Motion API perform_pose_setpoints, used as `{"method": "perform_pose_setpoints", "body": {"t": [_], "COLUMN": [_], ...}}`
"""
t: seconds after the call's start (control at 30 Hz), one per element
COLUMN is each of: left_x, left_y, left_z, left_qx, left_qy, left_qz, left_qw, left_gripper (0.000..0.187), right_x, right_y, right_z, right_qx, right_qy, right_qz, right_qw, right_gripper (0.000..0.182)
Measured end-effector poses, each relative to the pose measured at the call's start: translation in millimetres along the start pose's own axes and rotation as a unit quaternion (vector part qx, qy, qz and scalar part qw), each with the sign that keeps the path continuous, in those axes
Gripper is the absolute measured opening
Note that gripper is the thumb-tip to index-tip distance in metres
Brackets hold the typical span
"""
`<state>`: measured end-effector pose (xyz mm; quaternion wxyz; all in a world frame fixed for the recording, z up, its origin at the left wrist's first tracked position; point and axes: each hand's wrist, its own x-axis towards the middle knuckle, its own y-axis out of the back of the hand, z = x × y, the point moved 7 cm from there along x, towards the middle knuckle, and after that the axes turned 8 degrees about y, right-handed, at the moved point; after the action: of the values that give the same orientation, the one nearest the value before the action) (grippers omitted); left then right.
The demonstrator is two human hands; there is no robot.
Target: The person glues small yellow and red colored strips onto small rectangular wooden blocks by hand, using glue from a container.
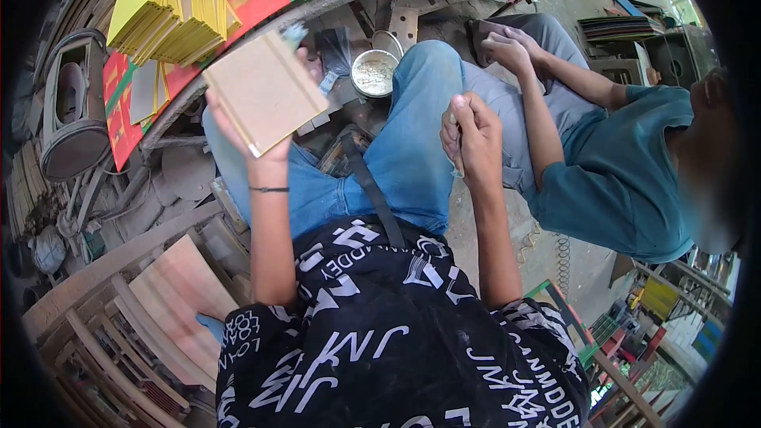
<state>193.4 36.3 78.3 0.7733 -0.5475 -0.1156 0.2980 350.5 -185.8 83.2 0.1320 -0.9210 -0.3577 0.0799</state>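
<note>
My left hand [268, 165] grips a flat brown rectangular board [263, 95] with thin yellow edges, holding it tilted above my left thigh. A narrow raised strip crosses the board near one end, and a small white spot shows at its lower corner. My thumb lies along one side while fingertips show beyond the opposite side. To the right, over my other leg, my right hand [479, 136] is closed in a fist-like pinch. Something small and pale pokes out below its fingers, too little to name.
A bucket [372, 74] of pale, lumpy material stands beyond my knees. Stacked yellow-edged boards [178, 16] sit on the red-and-green covered bench [119, 123] at the upper left. Close on my right sits a person in a teal shirt [618, 178], hands together. A wooden rack [119, 309] lies at lower left.
</note>
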Motion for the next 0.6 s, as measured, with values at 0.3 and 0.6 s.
{"method": "perform_pose_setpoints", "body": {"t": [0.3, 0.6], "left_x": [-16.2, 12.9], "left_y": [81.4, 105.0], "left_z": [47.2, 39.3], "left_qx": [0.010, 0.032], "left_qy": [-0.040, -0.008], "left_qz": [-0.020, 0.023], "left_qw": [0.999, 0.999], "left_gripper": [0.089, 0.089], "right_x": [67.7, 183.8], "right_y": [-41.6, 6.8], "right_z": [101.2, 274.2], "right_qx": [-0.194, -0.558], "right_qy": [0.008, -0.140], "right_qz": [-0.027, -0.086], "right_qw": [0.981, 0.814], "right_gripper": [0.017, 0.056]}}
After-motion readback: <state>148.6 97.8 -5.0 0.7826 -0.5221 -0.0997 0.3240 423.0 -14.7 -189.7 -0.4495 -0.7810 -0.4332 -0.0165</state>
